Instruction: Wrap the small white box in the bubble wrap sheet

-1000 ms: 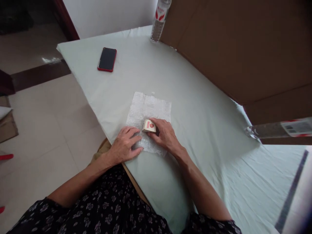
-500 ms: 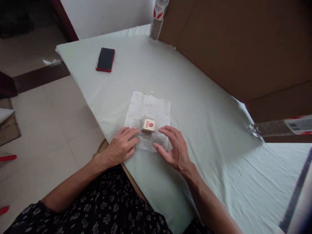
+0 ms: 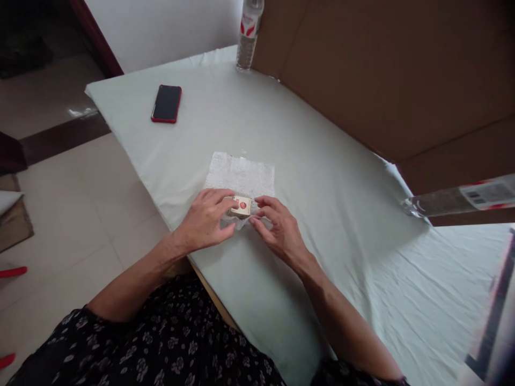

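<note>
A small cream-coloured box [image 3: 244, 205] with red print lies on a sheet of bubble wrap [image 3: 241, 174]. The sheet's near edge is raised and bunched against the front of the box. My left hand [image 3: 207, 219] is at the box's left side, its index fingertip touching the box and its thumb held apart. At the box's right, my right hand [image 3: 281, 228] pinches the raised bubble wrap between thumb and fingers. The hands partly cover the near half of the sheet.
A phone in a red case [image 3: 166, 104] lies on the pale green tablecloth [image 3: 322, 177]. One plastic bottle [image 3: 247, 40] stands at the back; another bottle [image 3: 450, 202] lies at the right. A large brown cardboard panel [image 3: 382, 69] rises behind. The table's left edge drops to the tiled floor.
The near part of the bubble wrap has been lifted and folded toward the box. Both hands have moved in around the box, and the right fingers have closed on the wrap. The view has shifted slightly.
</note>
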`<state>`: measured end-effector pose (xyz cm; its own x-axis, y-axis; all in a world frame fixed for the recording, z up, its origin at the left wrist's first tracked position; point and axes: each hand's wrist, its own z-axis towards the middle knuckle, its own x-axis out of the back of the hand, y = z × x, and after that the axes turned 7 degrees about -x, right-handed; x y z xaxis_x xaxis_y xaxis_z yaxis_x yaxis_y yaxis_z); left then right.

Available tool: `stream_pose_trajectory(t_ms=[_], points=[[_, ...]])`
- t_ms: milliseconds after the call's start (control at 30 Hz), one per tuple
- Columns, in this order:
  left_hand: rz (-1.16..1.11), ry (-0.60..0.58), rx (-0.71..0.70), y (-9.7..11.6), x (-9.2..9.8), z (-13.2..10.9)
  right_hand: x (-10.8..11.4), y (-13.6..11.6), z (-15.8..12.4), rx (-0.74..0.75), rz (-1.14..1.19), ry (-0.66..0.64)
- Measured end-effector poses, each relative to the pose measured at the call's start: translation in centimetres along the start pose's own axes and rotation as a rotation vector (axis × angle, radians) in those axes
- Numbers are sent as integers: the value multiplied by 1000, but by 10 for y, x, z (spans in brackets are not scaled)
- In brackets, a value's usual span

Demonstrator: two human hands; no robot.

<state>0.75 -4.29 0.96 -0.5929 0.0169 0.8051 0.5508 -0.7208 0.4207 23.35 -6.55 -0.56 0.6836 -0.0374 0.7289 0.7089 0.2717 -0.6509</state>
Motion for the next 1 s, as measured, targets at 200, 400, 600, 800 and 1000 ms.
stream_pose_trajectory(t_ms=[200,400,600,800,1000], points=[[-91,-24,94,-8,4,1,2,3,10,-166,245,-29],[-193,-4,164,-10,-4,8,1,7,16,-135,358,-140],[-462,72,262,-4,-8,9,-1,1,9,-119,360,-129],[-521,121,281,-8,-13,4,-4,0,-2,-166,372,-96],[-514,168,310,-10,-17,7,-9,2,0,-223,365,-73]])
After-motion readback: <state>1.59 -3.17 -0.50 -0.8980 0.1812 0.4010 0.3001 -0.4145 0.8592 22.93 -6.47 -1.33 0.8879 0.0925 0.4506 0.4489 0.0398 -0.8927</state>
